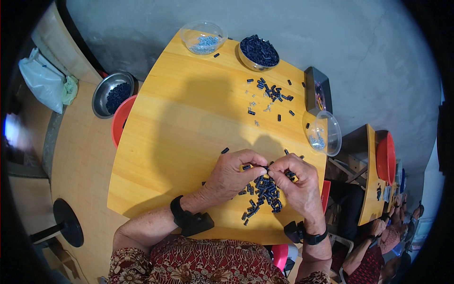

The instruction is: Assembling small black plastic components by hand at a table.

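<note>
Over the near part of the yellow table [184, 123], my two hands meet fingertip to fingertip. A small black cylindrical piece [266, 168] is pinched between them, mostly covered by the fingers. My left hand [235, 174] comes in from the left with thumb and forefinger closed. From the right, my right hand [299, 182] closes its thumb and forefinger on the same spot. Just below lies a loose pile of similar black pieces [266, 191], some partly hidden by my right hand. Black bands with small boxes circle both wrists.
A metal bowl heaped with black pieces [259, 52] and a clear bowl of small silvery parts [203, 40] stand at the far edge. Black pieces and tiny clear parts [267, 107] lie scattered nearer. A dark tray [318, 90] and a tilted clear tub [326, 135] sit right.
</note>
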`<action>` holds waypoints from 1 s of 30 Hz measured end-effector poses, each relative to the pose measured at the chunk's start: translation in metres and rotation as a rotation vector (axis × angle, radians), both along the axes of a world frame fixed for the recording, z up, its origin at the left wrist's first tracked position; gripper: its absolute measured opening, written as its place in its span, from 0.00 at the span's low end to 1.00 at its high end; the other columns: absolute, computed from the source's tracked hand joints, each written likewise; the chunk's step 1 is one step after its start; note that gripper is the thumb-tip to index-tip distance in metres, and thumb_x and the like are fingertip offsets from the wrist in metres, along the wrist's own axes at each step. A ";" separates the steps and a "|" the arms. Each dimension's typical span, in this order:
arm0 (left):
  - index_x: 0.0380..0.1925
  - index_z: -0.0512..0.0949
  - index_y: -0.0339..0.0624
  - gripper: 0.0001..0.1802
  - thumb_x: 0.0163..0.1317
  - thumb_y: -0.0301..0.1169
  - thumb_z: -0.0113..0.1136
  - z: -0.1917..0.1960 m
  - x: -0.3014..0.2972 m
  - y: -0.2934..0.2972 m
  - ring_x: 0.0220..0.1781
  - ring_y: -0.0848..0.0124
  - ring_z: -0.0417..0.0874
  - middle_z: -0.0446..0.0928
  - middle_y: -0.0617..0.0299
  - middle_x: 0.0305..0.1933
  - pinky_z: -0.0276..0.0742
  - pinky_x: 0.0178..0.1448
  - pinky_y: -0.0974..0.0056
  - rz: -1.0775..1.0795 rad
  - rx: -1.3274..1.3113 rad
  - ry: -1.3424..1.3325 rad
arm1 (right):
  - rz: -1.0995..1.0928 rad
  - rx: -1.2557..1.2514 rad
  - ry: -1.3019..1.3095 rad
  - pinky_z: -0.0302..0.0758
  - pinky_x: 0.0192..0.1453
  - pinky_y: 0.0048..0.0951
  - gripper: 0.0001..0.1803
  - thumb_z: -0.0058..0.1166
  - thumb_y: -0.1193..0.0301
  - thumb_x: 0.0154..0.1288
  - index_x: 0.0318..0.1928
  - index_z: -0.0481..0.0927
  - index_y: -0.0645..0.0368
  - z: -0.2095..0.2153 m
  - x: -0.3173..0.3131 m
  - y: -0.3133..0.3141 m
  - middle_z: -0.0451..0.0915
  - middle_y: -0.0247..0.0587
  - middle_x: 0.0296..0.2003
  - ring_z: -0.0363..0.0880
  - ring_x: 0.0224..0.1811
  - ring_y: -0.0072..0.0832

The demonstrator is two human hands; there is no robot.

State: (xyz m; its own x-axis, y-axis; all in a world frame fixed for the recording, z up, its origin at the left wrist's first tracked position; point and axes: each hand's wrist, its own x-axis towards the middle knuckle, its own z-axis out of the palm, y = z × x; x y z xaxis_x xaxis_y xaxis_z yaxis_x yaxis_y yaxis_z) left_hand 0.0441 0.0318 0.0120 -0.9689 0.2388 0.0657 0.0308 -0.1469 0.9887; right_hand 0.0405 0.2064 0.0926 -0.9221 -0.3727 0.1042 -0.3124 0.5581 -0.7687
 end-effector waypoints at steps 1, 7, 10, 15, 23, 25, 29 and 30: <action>0.38 0.80 0.34 0.09 0.58 0.25 0.62 0.002 0.000 0.000 0.37 0.75 0.82 0.82 0.61 0.34 0.77 0.45 0.69 -0.003 0.000 -0.001 | -0.014 -0.029 -0.068 0.74 0.36 0.24 0.05 0.60 0.83 0.57 0.34 0.79 0.64 -0.001 -0.001 0.002 0.78 0.37 0.28 0.78 0.31 0.24; 0.40 0.81 0.35 0.08 0.60 0.25 0.63 0.006 0.000 -0.002 0.40 0.77 0.81 0.83 0.63 0.37 0.77 0.46 0.70 -0.049 -0.066 -0.026 | -0.059 -0.091 -0.163 0.73 0.36 0.24 0.06 0.62 0.82 0.57 0.35 0.79 0.64 -0.005 -0.003 0.002 0.78 0.36 0.28 0.77 0.31 0.21; 0.41 0.80 0.34 0.09 0.62 0.25 0.62 0.005 -0.001 -0.002 0.41 0.79 0.80 0.82 0.64 0.38 0.77 0.47 0.72 -0.077 0.041 -0.154 | -0.088 -0.119 -0.086 0.73 0.37 0.24 0.07 0.62 0.82 0.56 0.34 0.78 0.64 -0.008 -0.001 0.000 0.78 0.37 0.29 0.77 0.33 0.22; 0.42 0.79 0.32 0.09 0.64 0.25 0.60 -0.006 -0.001 0.002 0.40 0.82 0.79 0.81 0.66 0.37 0.76 0.46 0.74 -0.106 0.329 -0.259 | -0.109 -0.067 0.147 0.73 0.38 0.26 0.08 0.62 0.83 0.55 0.35 0.78 0.64 -0.011 0.002 -0.006 0.78 0.40 0.31 0.78 0.34 0.27; 0.42 0.80 0.34 0.09 0.63 0.26 0.61 -0.010 -0.002 0.001 0.41 0.82 0.79 0.80 0.67 0.38 0.76 0.47 0.74 -0.131 0.338 -0.319 | -0.030 0.067 0.412 0.75 0.38 0.32 0.11 0.63 0.84 0.52 0.37 0.81 0.64 -0.029 0.007 -0.005 0.79 0.46 0.34 0.78 0.33 0.38; 0.42 0.80 0.35 0.09 0.64 0.27 0.61 -0.013 -0.001 0.002 0.43 0.81 0.79 0.81 0.66 0.39 0.76 0.49 0.73 -0.146 0.336 -0.319 | -0.023 0.065 0.430 0.75 0.38 0.33 0.11 0.63 0.83 0.51 0.38 0.80 0.64 -0.032 0.009 -0.006 0.79 0.46 0.34 0.78 0.33 0.38; 0.43 0.81 0.36 0.10 0.63 0.28 0.62 -0.011 0.001 0.002 0.43 0.80 0.78 0.81 0.66 0.39 0.75 0.50 0.72 -0.141 0.361 -0.363 | -0.015 0.050 0.442 0.73 0.37 0.34 0.14 0.64 0.83 0.50 0.39 0.80 0.63 -0.036 0.010 -0.004 0.79 0.45 0.35 0.78 0.33 0.38; 0.43 0.81 0.36 0.10 0.63 0.28 0.62 -0.009 0.001 0.001 0.43 0.80 0.79 0.81 0.66 0.39 0.75 0.50 0.72 -0.144 0.372 -0.387 | -0.017 0.050 0.442 0.73 0.37 0.34 0.14 0.64 0.83 0.50 0.39 0.80 0.63 -0.035 0.009 -0.004 0.79 0.45 0.35 0.78 0.33 0.38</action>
State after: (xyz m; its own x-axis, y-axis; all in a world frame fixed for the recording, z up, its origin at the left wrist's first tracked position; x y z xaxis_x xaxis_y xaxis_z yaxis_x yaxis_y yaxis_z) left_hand 0.0450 0.0328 0.0026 -0.8983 0.3996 -0.1829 -0.3704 -0.4646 0.8043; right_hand 0.0499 0.2024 0.0574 -0.7994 -0.3723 0.4716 -0.5951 0.5993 -0.5355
